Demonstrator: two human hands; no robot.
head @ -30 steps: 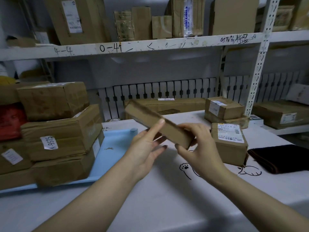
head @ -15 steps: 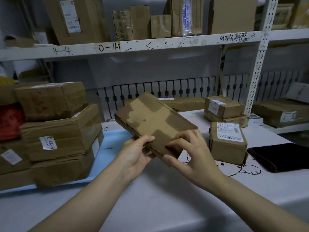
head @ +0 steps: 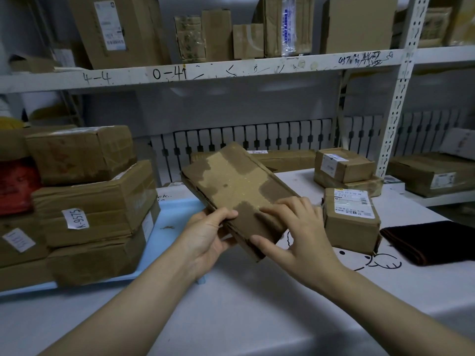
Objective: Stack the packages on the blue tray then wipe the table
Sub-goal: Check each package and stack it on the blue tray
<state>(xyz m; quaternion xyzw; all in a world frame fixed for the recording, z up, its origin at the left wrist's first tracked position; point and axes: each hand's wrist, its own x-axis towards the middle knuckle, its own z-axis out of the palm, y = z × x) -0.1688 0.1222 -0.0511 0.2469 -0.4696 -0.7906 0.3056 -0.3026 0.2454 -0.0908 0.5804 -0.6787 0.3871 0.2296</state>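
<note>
A flat brown package (head: 236, 186) with patchy tape marks is held in the air above the white table (head: 257, 304), its broad face toward me. My left hand (head: 208, 235) grips its near left edge, thumb on top. My right hand (head: 295, 232) holds the near right corner, fingers on the top face and thumb at the end. The blue tray (head: 177, 217) lies at the left with a stack of several brown packages (head: 95, 201) on it. A small labelled package (head: 352, 219) stands on the table to the right. A dark cloth (head: 431, 242) lies at the far right.
Two stacked small boxes (head: 344, 170) and a long flat box (head: 285, 159) sit at the table's back. A white metal shelf post (head: 395, 111) rises at the right, with boxes on the shelf (head: 231, 70) above. A red parcel (head: 15, 186) is at the far left.
The flat package has been turned from edge-on to broad face up, and my left thumb has moved on top of it. Both hands have kept hold of it.
</note>
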